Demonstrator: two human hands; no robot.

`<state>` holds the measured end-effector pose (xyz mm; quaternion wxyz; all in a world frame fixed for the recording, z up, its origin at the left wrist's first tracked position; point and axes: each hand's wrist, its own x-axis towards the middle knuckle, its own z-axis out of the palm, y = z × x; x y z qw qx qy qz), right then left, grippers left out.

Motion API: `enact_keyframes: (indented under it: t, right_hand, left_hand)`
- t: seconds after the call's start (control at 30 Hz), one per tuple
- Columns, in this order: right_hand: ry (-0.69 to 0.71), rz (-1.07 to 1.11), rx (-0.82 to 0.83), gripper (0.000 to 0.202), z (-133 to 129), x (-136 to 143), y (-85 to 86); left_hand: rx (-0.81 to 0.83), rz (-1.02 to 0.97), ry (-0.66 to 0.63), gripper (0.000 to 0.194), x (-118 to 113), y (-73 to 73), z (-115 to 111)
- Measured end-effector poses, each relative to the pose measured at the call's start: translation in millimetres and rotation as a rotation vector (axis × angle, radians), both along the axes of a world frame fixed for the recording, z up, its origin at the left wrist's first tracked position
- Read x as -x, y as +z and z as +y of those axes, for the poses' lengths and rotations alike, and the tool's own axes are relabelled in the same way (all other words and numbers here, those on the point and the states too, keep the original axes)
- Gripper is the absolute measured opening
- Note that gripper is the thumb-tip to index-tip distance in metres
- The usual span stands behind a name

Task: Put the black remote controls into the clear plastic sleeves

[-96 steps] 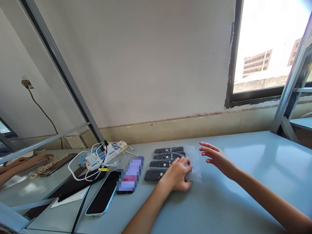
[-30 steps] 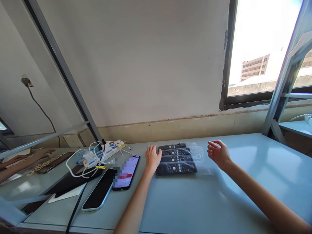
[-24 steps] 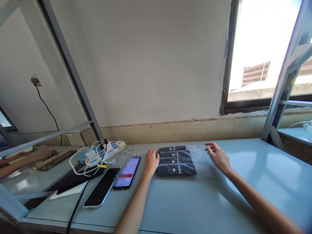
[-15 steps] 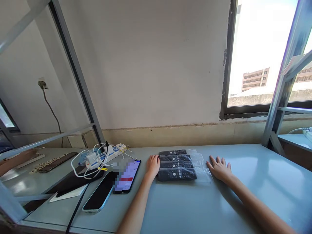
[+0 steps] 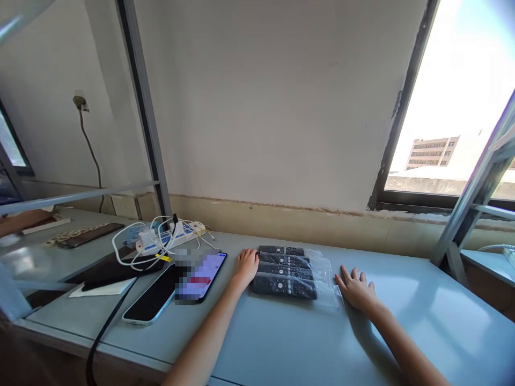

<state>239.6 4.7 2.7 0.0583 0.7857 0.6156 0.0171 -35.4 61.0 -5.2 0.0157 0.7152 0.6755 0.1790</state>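
Note:
Several black remote controls (image 5: 285, 286), each in a clear plastic bag, lie side by side in a stack-like row on the grey-blue table. The loose ends of the bags (image 5: 325, 273) stick out to the right. My left hand (image 5: 246, 266) rests palm down at the left ends of the remotes, its fingers slightly bent against them and gripping nothing. To the right, my right hand (image 5: 356, 289) lies flat on the table with fingers spread, the thumb side close to the bag ends. Whether it touches the plastic is hard to tell.
Left of my left arm lie a lit phone (image 5: 203, 279) and a dark-screened phone (image 5: 155, 297). Behind them is a white power strip (image 5: 185, 234) with tangled white cables. Metal frame posts (image 5: 147, 107) stand at both sides. A person's arm (image 5: 24, 221) shows at far left.
The camera view has tilted and shifted slightly. Both hands and the bagged remotes keep nearly the same places relative to each other.

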Motion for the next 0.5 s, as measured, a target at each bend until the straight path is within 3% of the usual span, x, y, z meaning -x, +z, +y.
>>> enact_keyframes:
  t: [0.2,0.5]
  right_hand:
    - [0.056,-0.08,0.011,0.058,6.3,-9.6,-10.0]
    - [0.11,-0.087,-0.057,0.059,20.8,-29.9,-39.0]
  left_hand:
    - [-0.016,-0.037,0.005,0.034,2.4,-6.4,3.9]
    - [-0.006,0.018,-0.002,0.041,1.1,-9.4,4.7]
